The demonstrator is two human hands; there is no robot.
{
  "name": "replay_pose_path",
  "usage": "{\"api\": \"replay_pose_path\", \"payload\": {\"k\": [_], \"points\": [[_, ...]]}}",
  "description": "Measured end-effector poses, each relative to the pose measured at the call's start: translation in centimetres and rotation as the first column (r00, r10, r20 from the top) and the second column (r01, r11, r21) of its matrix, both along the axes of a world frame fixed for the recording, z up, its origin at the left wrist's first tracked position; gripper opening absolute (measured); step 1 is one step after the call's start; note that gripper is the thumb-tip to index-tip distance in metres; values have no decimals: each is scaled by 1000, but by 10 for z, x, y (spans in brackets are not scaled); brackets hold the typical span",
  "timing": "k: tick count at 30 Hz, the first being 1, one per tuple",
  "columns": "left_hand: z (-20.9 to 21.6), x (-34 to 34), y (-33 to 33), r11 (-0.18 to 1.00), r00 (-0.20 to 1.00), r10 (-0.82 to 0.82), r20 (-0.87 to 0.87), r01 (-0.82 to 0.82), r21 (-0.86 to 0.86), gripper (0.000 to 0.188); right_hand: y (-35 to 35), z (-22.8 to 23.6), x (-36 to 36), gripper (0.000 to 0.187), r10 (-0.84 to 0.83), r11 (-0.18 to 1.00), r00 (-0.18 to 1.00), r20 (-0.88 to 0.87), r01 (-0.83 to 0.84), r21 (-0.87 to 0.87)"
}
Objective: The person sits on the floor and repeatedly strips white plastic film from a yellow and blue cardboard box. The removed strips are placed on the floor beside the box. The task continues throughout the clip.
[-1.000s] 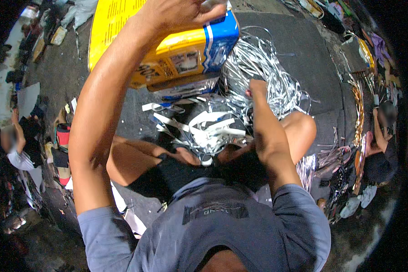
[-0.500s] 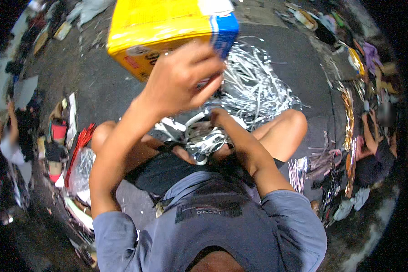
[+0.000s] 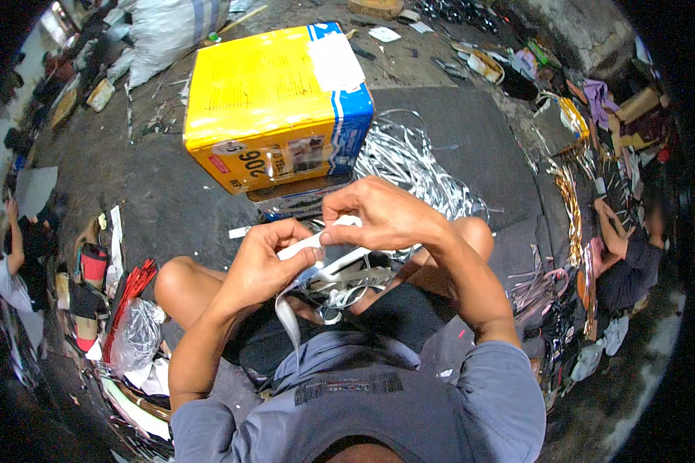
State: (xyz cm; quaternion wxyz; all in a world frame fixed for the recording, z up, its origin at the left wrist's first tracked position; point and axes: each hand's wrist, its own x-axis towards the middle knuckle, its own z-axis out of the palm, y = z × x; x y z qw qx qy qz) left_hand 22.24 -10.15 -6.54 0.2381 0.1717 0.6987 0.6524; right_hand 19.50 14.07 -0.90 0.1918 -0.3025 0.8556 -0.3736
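left hand [image 3: 264, 261]: fingers pinched on white strip [image 3: 310, 244], above lap
right hand [image 3: 384, 217]: fingers clamped on the strip's other end
box [image 3: 274, 104]: yellow-blue, on floor ahead
scrap [image 3: 409, 162]: silver strips beside box

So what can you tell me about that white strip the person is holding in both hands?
The white strip is a flat, narrow band that looks like plastic or glossy paper. The left hand pinches its lower end and the right hand its upper end, so it runs slanted between them, above the person's lap. A longer greyish length hangs down in a loop from under the left hand. More loose strips of the same kind lie bunched in the lap below it.
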Motion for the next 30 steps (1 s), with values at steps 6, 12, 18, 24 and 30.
{"api": "replay_pose_path", "payload": {"k": [6, 12, 18, 24, 30], "points": [[21, -6, 2, 970, 956, -219, 195, 236, -66, 10, -12, 16, 22, 20, 7, 1000, 995, -99, -8, -6], [20, 8, 45, 778, 507, 83, -858, -572, -262, 46, -32, -24, 33, 18, -526, 765, 846, 81, 513, -389], [-9, 23, 51, 950, 956, 289, 49, -293, 107, 23, -16, -57, 45, 10, -477, 416, 621, 622, 783, -463], [-34, 35, 68, 878, 899, 404, 171, -433, 202, 10, -10, -67, 48, 16, -322, 495, 723, 611, 679, -542], [-47, 39, 51, 922, 934, 357, 21, -356, 156, 16, -6, -58, 43, 17, -622, 414, 699, 353, 676, -609]]}}
